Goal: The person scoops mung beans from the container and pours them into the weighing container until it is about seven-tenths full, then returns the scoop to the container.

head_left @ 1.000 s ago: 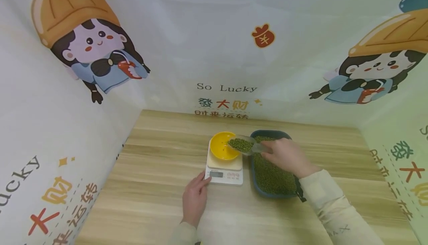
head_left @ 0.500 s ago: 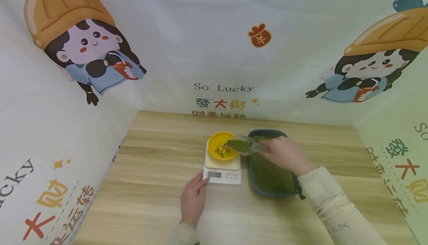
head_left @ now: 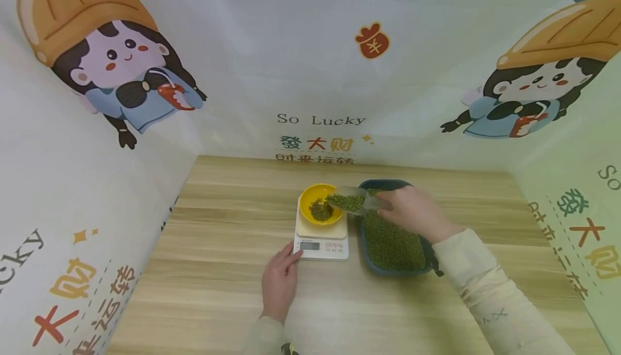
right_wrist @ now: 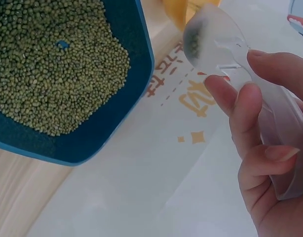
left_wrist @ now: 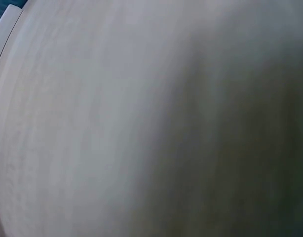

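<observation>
My right hand (head_left: 414, 212) grips the handle of a clear plastic scoop (right_wrist: 218, 37), fingers and thumb curled round it in the right wrist view. Green mung beans (head_left: 350, 202) lie in the scoop, its tip over the rim of a yellow bowl (head_left: 308, 196). A small heap of beans (head_left: 320, 210) sits in the bowl. The bowl stands on a white kitchen scale (head_left: 335, 248). My left hand (head_left: 280, 282) holds the scale's near left corner, thumb by the display. The left wrist view shows mostly blurred tabletop and the scale's edge (left_wrist: 6, 32).
A dark blue tub (head_left: 365, 250) full of mung beans (right_wrist: 57, 64) stands just right of the scale, under my right hand. The wood-grain table (head_left: 218, 225) is walled by printed white cloth (head_left: 310, 75) at the back and sides.
Beans have slid from the scoop into the bowl, where the few scattered ones have grown into a small heap. Both hands keep nearly the same places; the head view has shifted slightly.
</observation>
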Demonstrator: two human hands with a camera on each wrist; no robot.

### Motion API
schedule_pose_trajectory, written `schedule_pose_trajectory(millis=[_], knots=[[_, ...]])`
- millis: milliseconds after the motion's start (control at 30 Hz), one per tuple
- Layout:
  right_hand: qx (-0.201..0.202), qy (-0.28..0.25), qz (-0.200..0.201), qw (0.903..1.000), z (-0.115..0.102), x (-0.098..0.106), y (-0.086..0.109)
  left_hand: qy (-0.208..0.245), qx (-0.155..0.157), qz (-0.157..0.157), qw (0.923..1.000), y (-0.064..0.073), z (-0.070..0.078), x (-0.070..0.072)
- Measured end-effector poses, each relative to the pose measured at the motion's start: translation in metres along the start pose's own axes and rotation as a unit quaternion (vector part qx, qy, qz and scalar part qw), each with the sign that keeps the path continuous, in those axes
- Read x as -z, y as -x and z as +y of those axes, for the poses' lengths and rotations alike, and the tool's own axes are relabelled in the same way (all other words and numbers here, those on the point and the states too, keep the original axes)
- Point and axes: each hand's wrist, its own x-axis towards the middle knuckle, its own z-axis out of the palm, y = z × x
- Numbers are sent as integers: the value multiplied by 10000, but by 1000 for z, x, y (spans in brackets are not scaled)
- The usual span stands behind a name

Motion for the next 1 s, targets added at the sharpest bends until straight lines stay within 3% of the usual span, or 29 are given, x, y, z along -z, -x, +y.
schedule_pose_trajectory(millis=[300, 1000], knots=[[-103, -20, -9, 9999, 4, 6, 1, -38, 249, -65, 9997, 1, 3, 2], [22, 186, 111, 9998, 2, 10, -1, -1, 398, -115, 9991, -1, 2, 0]])
